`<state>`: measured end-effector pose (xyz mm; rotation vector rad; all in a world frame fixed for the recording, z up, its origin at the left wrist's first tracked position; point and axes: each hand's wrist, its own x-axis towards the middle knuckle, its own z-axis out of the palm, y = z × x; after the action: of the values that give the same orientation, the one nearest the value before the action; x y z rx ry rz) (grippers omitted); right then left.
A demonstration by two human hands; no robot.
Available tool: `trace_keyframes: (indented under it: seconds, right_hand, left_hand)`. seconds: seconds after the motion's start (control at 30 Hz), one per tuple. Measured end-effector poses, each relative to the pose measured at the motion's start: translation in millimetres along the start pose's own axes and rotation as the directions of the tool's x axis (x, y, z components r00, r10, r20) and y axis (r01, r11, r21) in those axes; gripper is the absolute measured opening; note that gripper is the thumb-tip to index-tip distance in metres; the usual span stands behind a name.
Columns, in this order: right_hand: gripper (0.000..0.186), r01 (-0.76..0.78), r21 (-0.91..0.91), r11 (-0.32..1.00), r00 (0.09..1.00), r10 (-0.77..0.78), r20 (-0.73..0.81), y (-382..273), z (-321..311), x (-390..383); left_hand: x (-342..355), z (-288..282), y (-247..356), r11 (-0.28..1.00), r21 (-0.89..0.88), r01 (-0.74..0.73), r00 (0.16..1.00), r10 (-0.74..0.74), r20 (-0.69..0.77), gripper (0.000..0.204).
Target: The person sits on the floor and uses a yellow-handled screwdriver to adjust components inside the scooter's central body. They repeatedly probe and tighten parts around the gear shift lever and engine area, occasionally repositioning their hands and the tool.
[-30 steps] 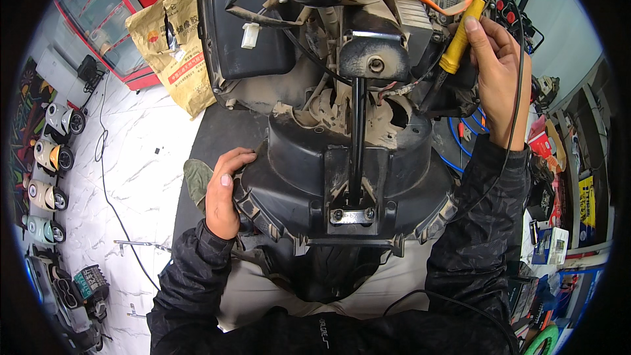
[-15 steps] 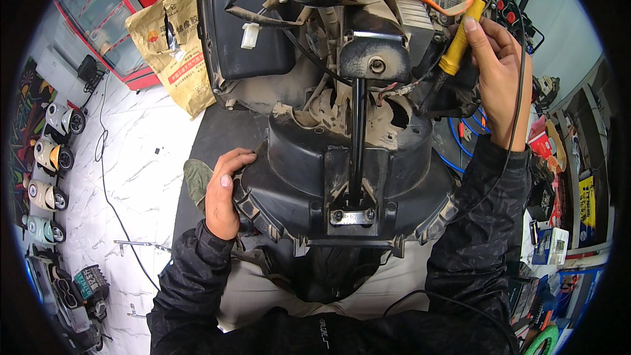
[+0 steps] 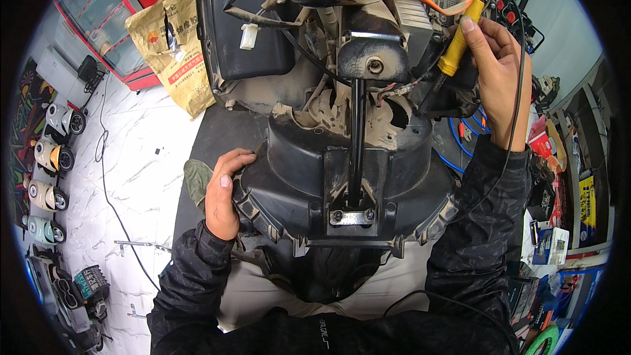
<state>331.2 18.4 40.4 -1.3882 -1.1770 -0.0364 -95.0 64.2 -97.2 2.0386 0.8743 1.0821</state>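
Observation:
My right hand (image 3: 498,69) is closed around the yellow handle of a soldering iron (image 3: 459,43), its dark shaft pointing down and left among the wires of a dusty black vehicle body (image 3: 256,43). A black cord leaves the handle's top and runs down past my right wrist. At the left edge of a large black plastic cover (image 3: 299,184), my left hand (image 3: 225,190) grips the rim with bent fingers. A black metal rod (image 3: 357,138) stands in the middle of this cover, bolted to a small silver bracket (image 3: 351,217). Where the iron's tip ends is hard to make out.
Orange cables (image 3: 420,0) cross the upper right of the body, and a white connector (image 3: 249,36) hangs at its left. A torn brown paper bag (image 3: 177,52) leans beside it. Blue tubing (image 3: 460,141) lies at the right. Small scooters (image 3: 49,158) line the far left.
The soldering iron has shifted very slightly to the left in my right hand. My left hand stays where it was on the cover's edge.

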Motion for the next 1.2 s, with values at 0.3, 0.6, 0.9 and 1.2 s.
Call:
trace_keyframes:
  seconds: [0.3, 0.6, 0.9, 1.2]
  right_hand:
    - [0.052, -0.012, 0.028, 1.0, 1.0, 0.012, -0.001, 7, -2, 0]
    - [0.049, -0.042, -0.048, 0.998, 0.999, 0.043, 0.017, 9, -6, -3]
    - [0.047, 0.02, -0.023, 1.0, 1.0, -0.02, -0.005, 21, -14, -9]
    - [0.044, 0.102, -0.096, 0.99, 0.994, -0.105, -0.023, 18, -21, -10]
  left_hand:
    - [1, 1, 1, 1.0, -0.003, -0.008, 1.0, 0.008, -0.003, 0.061]
    - [2, -6, 4, 1.0, -0.001, -0.009, 1.0, 0.009, 0.021, 0.058]
    - [6, -16, 8, 1.0, 0.01, -0.005, 0.995, 0.004, 0.102, 0.053]
    - [8, -21, 6, 1.0, 0.019, 0.019, 0.988, -0.021, 0.151, 0.06]
